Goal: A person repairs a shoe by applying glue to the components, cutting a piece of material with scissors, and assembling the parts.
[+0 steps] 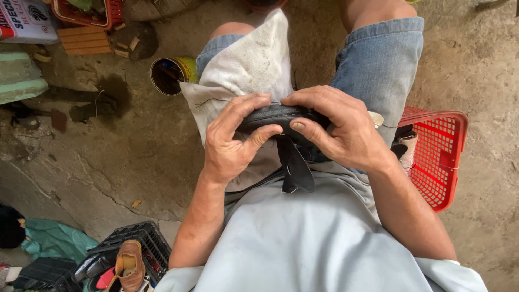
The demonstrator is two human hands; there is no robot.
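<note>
A dark shoe (277, 114) with a black strap hanging down rests on a white cloth (250, 67) spread over my left knee. My left hand (235, 141) grips the shoe's left end, thumb pressed along its near edge. My right hand (338, 127) clasps its right end, thumb on the near side and fingers curled over the top. A thin thread runs off to the right from under my right hand. Most of the shoe is hidden by my fingers.
A red plastic basket (440, 157) stands by my right leg. An open tin can (172, 73) sits on the cracked concrete floor to the left. A black crate (143, 243) with a brown shoe (130, 265) lies at lower left. Wood scraps and a red basket (89, 13) are at upper left.
</note>
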